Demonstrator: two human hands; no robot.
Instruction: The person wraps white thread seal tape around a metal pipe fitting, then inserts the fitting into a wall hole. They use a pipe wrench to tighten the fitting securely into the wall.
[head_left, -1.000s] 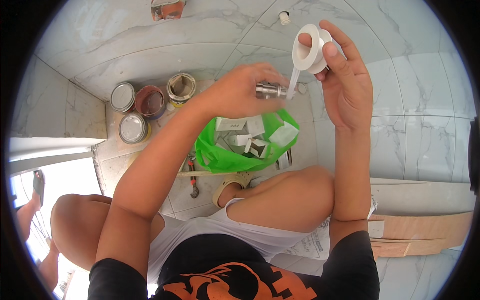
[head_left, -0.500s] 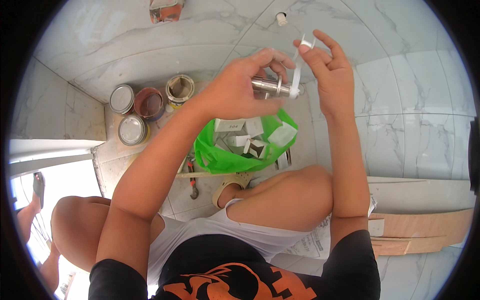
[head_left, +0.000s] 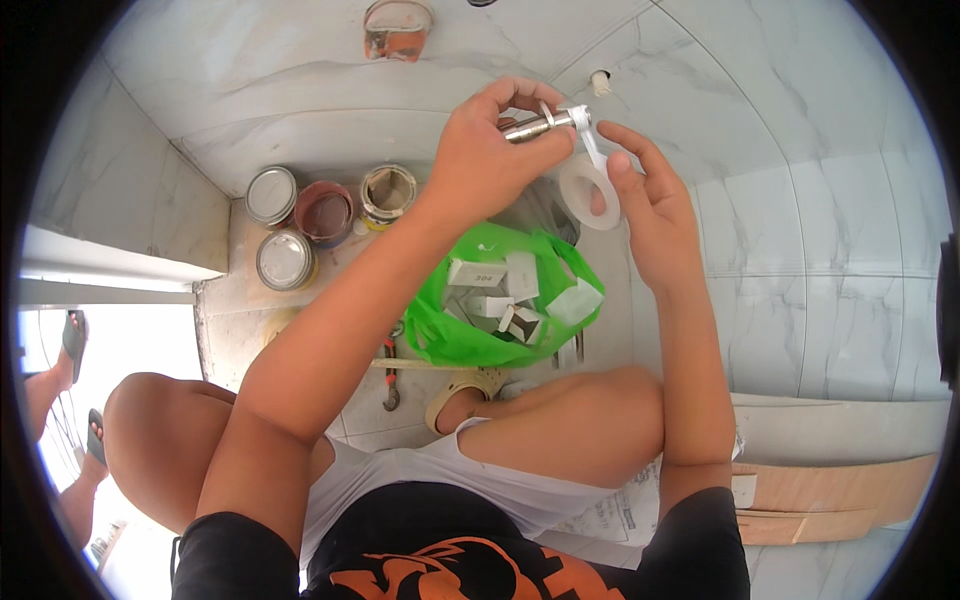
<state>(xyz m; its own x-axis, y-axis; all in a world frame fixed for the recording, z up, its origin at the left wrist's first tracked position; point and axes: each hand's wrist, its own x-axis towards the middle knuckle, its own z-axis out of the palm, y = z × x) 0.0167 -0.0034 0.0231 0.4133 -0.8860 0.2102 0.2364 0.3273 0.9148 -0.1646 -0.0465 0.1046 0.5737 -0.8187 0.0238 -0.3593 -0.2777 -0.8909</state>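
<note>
Left hand point(head_left: 505, 145): closed round fitting point(head_left: 530, 128), mid-air beyond bag point(head_left: 470, 346) | right hand point(head_left: 652, 205): thumb and fingers gripping spool point(head_left: 571, 195), index finger lifted | tape point(head_left: 592, 148): runs straight from fitting's end to spool | wrench point(head_left: 391, 386): on floor point(head_left: 235, 335), by bag's near left edge | bag: boxes point(head_left: 476, 272) inside | cans point(head_left: 323, 214): floor's far left corner

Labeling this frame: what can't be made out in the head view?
Metal fitting: head view, one end hidden by the left hand.
Right hand: head view, a finger partly hidden by the white spool.
Green bag: head view, bottom hidden by the boxes inside.
Another person's legs: head view, cut off by the fisheye's left rim.
</note>
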